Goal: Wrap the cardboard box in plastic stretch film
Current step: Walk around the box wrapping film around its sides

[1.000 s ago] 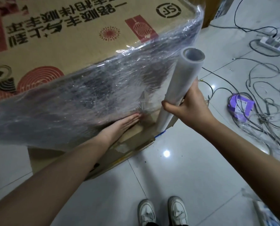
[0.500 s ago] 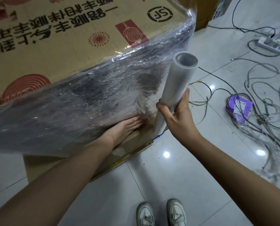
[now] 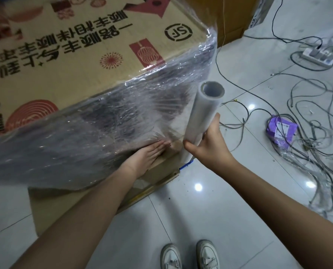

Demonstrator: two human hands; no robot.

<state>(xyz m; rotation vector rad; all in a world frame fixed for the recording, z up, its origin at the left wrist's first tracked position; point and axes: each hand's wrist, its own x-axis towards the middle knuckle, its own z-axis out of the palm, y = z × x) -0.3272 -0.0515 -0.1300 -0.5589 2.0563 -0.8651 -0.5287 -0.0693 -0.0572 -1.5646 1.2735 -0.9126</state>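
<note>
A large cardboard box [image 3: 80, 61] with red and black print fills the upper left. Its near side is covered by wrinkled clear stretch film [image 3: 95, 131]. My left hand [image 3: 144, 156] lies flat with straight fingers, pressing the film against the lower part of that side. My right hand [image 3: 208, 146] grips the roll of stretch film [image 3: 202, 115], which stands nearly upright close to the box's right corner. A short sheet of film runs from the roll to the box.
A flattened cardboard sheet [image 3: 51, 202] lies under the box on the white tile floor. Tangled cables [image 3: 317, 164], a purple packet [image 3: 281, 132] and a power strip [image 3: 320, 55] lie to the right. Another brown box [image 3: 231, 16] stands behind. My shoes [image 3: 189, 255] are at the bottom.
The roll and my right hand have come lower and a little closer to the box's corner. My left hand stays pressed on the film.
</note>
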